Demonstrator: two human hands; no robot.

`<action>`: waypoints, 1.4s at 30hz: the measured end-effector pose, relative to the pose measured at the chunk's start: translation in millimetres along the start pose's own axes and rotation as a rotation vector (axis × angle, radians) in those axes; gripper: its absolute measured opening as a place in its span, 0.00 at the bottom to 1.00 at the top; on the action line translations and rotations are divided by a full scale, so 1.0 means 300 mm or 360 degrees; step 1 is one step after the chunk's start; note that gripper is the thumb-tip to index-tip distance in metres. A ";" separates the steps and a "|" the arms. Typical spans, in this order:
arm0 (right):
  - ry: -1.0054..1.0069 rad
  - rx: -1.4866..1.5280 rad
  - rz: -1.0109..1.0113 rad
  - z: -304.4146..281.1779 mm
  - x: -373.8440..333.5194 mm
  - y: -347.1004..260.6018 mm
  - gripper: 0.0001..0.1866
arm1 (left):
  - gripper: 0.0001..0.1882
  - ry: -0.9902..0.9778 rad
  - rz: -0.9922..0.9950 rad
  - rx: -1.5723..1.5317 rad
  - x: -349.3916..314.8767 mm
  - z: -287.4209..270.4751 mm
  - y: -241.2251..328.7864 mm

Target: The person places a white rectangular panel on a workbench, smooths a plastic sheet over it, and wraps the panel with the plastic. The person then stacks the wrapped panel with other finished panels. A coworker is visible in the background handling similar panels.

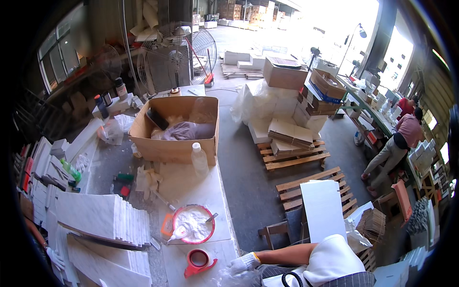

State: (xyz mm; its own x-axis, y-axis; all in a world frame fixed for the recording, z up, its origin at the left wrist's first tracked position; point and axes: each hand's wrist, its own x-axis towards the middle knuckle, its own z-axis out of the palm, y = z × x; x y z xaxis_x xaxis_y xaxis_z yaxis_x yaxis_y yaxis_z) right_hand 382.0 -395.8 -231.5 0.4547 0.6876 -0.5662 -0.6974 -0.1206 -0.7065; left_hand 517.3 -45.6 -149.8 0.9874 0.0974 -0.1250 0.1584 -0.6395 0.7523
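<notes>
My right hand [243,264], in a white knit glove with a yellow cuff, is at the table's near edge. Its fingers are closed on crumpled clear plastic film [224,277]. Just left of it, a red tape dispenser [200,262] lies on a white slab. Beyond that stands a red-rimmed bowl [213,228] of white paste, with a small blade tool [211,217] and a white nozzle bottle [179,233] resting in it. My left hand does not show. Another person's gloved hand [55,259] reaches in at the far left beside stacked marble pieces [91,215].
A cardboard box [174,150] with cloth inside and a clear bottle [199,161] stand farther up the table. Wooden pallets [291,160] hold wrapped stacks and cartons across the floor. A white panel [321,210] leans nearby. A person [406,131] bends over a bench at right.
</notes>
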 end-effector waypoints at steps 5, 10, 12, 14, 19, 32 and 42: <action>-0.0047 -0.0291 -0.0083 -0.039 0.005 -0.011 0.15 | 0.30 0.0320 -0.0387 -0.1154 -0.024 -0.077 -0.068; -0.0308 -0.0755 -0.0590 -0.119 0.088 0.058 0.15 | 0.31 0.0772 -0.0520 -0.1696 -0.288 -0.255 -0.266; -0.0266 -0.0378 -0.0137 -0.063 0.003 -0.075 0.16 | 0.31 0.0966 -0.0532 -0.1915 -0.497 -0.320 -0.360; -0.0192 0.0141 0.0214 -0.071 -0.067 -0.108 0.18 | 0.32 0.1044 -0.0503 -0.2150 -0.681 -0.316 -0.388; -0.0667 0.0307 -0.0370 -0.082 -0.111 -0.260 0.10 | 0.24 0.1104 -0.0629 -0.2206 -1.068 -0.184 -0.304; -0.0217 -0.2680 -0.1355 -0.241 -0.025 -0.033 0.15 | 0.07 0.1719 -0.0722 -0.2712 -1.283 0.303 -0.240; 0.0037 -0.2856 -0.1472 -0.129 -0.023 -0.059 0.10 | 0.12 0.1349 -0.1055 -0.2741 -1.228 0.376 -0.273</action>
State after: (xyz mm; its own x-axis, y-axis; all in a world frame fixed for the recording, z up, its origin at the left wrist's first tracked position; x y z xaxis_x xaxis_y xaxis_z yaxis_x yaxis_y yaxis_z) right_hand 412.8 -426.2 -231.6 0.2984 0.9426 0.1497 0.9310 -0.2529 -0.2632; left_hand 139.8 -115.1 -238.4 0.4593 0.5523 -0.6957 -0.2399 0.8312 0.5016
